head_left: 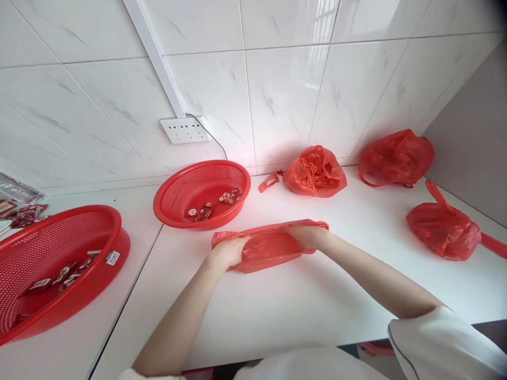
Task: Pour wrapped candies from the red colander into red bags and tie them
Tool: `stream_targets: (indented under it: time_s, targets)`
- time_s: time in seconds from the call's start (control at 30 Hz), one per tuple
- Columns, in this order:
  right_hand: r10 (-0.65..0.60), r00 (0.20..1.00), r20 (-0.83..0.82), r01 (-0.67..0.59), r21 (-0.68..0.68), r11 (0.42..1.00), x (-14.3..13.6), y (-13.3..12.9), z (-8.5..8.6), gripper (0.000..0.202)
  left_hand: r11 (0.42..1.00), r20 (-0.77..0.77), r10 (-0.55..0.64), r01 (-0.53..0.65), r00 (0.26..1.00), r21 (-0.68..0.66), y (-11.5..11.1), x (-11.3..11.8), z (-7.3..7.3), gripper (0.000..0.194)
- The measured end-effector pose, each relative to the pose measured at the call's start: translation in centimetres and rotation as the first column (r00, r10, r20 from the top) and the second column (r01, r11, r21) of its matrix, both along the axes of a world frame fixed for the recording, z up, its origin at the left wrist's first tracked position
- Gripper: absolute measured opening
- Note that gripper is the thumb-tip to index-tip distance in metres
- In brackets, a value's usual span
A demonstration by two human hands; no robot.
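Note:
A thin red plastic bag (273, 248) is stretched sideways just above the white table, its mouth turned toward me. At its left end, my left hand (232, 252) holds the plastic, with the fingertips hidden in the folds. My right hand (304, 236) reaches into the right end and holds that side, its fingers mostly covered by the film. Right behind the bag stands a round red plastic basket (162, 208) with a few small dark-red wrapped packets (230, 196) inside.
A larger red basket (114, 227) with similar packets stands at the left. Filled red bags lie by the wall: a bunched one (317, 171), one in the corner (398, 158) and a knotted one (446, 229). A socket strip (185, 130) with a cable is on the tiled wall.

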State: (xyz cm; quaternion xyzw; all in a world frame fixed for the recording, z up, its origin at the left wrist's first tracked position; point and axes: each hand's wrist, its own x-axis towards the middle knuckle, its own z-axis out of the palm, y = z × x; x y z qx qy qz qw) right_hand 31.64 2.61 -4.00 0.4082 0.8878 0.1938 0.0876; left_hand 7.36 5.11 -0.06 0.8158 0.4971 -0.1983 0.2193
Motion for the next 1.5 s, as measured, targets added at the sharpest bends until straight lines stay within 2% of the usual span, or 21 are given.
stream_targets:
  time_s: [0.1,0.13,0.17,0.23,0.33,0.4,0.5,0.57,0.6,0.73,0.83,0.93,1.0,1.03,1.1,1.17,1.23,1.3,1.33,1.4,1.5]
  targets:
    - [-0.072,0.989,-0.128,0.035,-0.267,0.963,0.9,-0.3,1.0,0.009,0.999,-0.037,0.022,-0.024,0.999,-0.049,0.0,-1.0,0.4,0.083]
    - [-0.141,0.972,-0.186,0.058,-0.392,0.918,0.9,-0.5,1.3,0.004,0.999,-0.027,0.011,-0.012,1.000,-0.050,-0.3,-1.1,0.6,0.079]
    - [-0.219,0.948,-0.231,0.076,-0.502,0.861,0.7,-0.6,1.5,0.013,0.999,0.003,-0.012,0.012,1.000,-0.030,-0.7,-1.0,0.9,0.070]
    - [-0.334,0.905,-0.264,0.105,-0.622,0.776,0.0,-1.0,1.8,0.022,0.994,0.092,-0.083,0.076,0.992,0.078,-1.6,-0.6,1.3,0.046]
    - [-0.323,0.914,-0.246,0.131,-0.574,0.808,-1.5,-1.9,2.1,0.009,0.937,0.194,-0.210,0.140,0.958,0.321,-2.9,-0.2,1.5,0.036]
    - [-0.276,0.928,-0.251,0.107,-0.529,0.842,-2.5,-2.6,2.2,0.016,0.886,0.198,-0.287,0.181,0.937,0.427,-3.1,-0.5,1.1,0.033]
    - [-0.001,0.932,-0.364,-0.130,-0.333,0.934,-3.5,-3.1,1.8,0.035,0.867,0.196,-0.340,0.225,0.920,0.445,-2.7,-1.4,-0.5,0.057]
    - [0.182,0.883,-0.433,-0.280,-0.174,0.944,-3.6,-2.9,0.9,0.031,0.887,0.209,-0.332,0.228,0.920,0.402,-2.2,-2.1,-1.8,0.076]
    - [0.208,0.863,-0.460,-0.303,-0.142,0.942,-3.6,-2.6,0.3,0.035,0.899,0.217,-0.325,0.230,0.920,0.373,-1.9,-2.4,-2.4,0.082]
    - [-0.070,0.872,-0.484,-0.133,-0.374,0.918,-2.9,-1.2,-2.4,0.103,0.950,0.260,-0.260,0.198,0.930,0.241,-0.9,-3.5,-4.7,0.088]
    - [-0.318,0.849,-0.422,0.028,-0.565,0.825,-2.3,-0.3,-3.5,0.115,0.974,0.334,-0.195,0.143,0.922,0.175,-0.1,-4.2,-5.9,0.083]
    - [-0.415,0.824,-0.386,0.084,-0.641,0.763,-2.1,0.1,-3.9,0.114,0.989,0.485,-0.128,0.077,0.865,0.123,0.5,-4.5,-6.5,0.080]
    - [-0.435,0.816,-0.381,0.098,-0.651,0.753,-2.1,0.1,-3.9,0.113,1.000,0.668,0.002,-0.012,0.744,0.010,0.9,-4.4,-6.7,0.079]
    - [-0.441,0.812,-0.383,0.104,-0.649,0.754,-2.1,0.0,-3.8,0.113,0.991,0.761,0.129,-0.098,0.636,-0.086,1.2,-4.3,-6.8,0.075]
    - [-0.438,0.804,-0.402,0.100,-0.634,0.767,-2.2,-0.1,-3.5,0.111,0.914,0.839,0.385,-0.282,0.383,-0.291,1.8,-4.2,-6.5,0.062]
    - [-0.419,0.788,-0.451,0.071,-0.609,0.790,-2.3,-0.5,-2.9,0.104,0.767,0.792,0.586,-0.429,0.169,-0.477,2.6,-4.4,-5.9,0.064]
    - [-0.392,0.749,-0.535,0.032,-0.561,0.827,-2.5,-0.9,-1.9,0.086,0.578,0.663,0.749,-0.472,-0.018,-0.666,3.4,-4.7,-4.8,0.076]
    - [-0.339,0.701,-0.627,-0.003,-0.477,0.879,-2.8,-1.4,-0.7,0.068,0.375,0.473,0.848,-0.360,-0.238,-0.854,3.8,-4.9,-3.7,0.071]
    - [-0.303,0.682,-0.666,-0.017,-0.429,0.903,-2.9,-1.6,0.0,0.060,0.322,0.403,0.855,-0.274,-0.327,-0.906,3.9,-4.8,-3.2,0.062]
    - [-0.255,0.653,-0.713,-0.028,-0.360,0.933,-3.3,-2.0,1.5,0.051,0.338,0.369,0.819,-0.150,-0.440,-0.929,4.0,-4.5,-2.8,0.036]
    - [-0.268,0.604,-0.751,0.003,-0.334,0.942,-3.5,-2.1,3.6,0.044,0.391,0.409,0.725,-0.158,-0.555,-0.907,3.8,-3.8,-3.5,0.019]
